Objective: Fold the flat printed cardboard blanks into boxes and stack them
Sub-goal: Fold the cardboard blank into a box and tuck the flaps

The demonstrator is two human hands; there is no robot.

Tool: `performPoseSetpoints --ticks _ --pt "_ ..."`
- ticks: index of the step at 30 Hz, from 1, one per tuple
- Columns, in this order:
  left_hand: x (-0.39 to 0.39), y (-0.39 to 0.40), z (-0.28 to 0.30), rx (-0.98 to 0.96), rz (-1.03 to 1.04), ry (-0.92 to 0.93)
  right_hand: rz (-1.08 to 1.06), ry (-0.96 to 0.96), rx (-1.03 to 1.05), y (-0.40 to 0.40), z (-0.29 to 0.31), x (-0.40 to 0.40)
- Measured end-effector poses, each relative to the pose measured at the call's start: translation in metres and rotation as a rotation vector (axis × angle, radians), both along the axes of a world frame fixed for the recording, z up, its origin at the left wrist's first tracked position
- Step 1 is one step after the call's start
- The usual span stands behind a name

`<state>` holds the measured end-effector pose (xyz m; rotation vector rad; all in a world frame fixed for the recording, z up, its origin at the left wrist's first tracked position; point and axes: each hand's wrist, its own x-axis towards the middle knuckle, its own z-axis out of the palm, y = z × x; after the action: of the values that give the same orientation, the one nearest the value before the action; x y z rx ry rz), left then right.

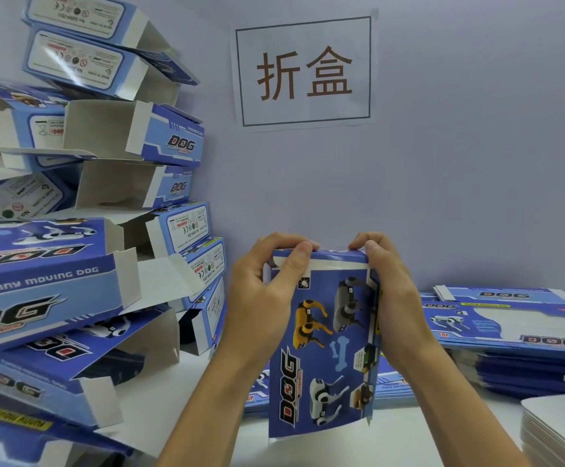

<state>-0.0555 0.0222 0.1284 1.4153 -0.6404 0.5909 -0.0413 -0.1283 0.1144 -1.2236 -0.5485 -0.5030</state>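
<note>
Left hand (261, 291) and right hand (389, 284): both curled round the far end of an upright blue printed box (321, 348), thumbs pressing its top flap. Folded boxes (82, 230) piled left; flat blanks (510, 332) stacked right. Wall sign (304, 72) behind.

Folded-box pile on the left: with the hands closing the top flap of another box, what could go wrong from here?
1. The folded-box pile leans unevenly with open flaps jutting out; adding another could tip it.
2. Both hands, left and right, press the top flap of the held box; uneven pressure might crease it.
3. The bottom end looks open and may spring flat.
</note>
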Motion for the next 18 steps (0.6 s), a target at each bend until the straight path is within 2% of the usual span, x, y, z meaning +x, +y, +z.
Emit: performPoseSetpoints --ticks 6,11,15,18 --pt "-0.0010 0.0008 -0.0051 -0.022 -0.112 0.015 -0.049 0.028 0.019 -0.0029 0.0011 0.0020" --pt "-0.0028 0.0004 -0.0056 0.089 -0.014 -0.092 -0.069 0.061 0.027 -0.0026 0.0043 -0.0020" --pt "-0.0003 0.0016 -0.0055 0.098 0.079 -0.151 -0.073 0.089 0.026 0.0009 0.0068 -0.0051" --pt "-0.0008 0.0033 -0.0060 0.084 0.074 -0.181 -0.095 0.101 0.019 0.0036 0.0073 -0.0068"
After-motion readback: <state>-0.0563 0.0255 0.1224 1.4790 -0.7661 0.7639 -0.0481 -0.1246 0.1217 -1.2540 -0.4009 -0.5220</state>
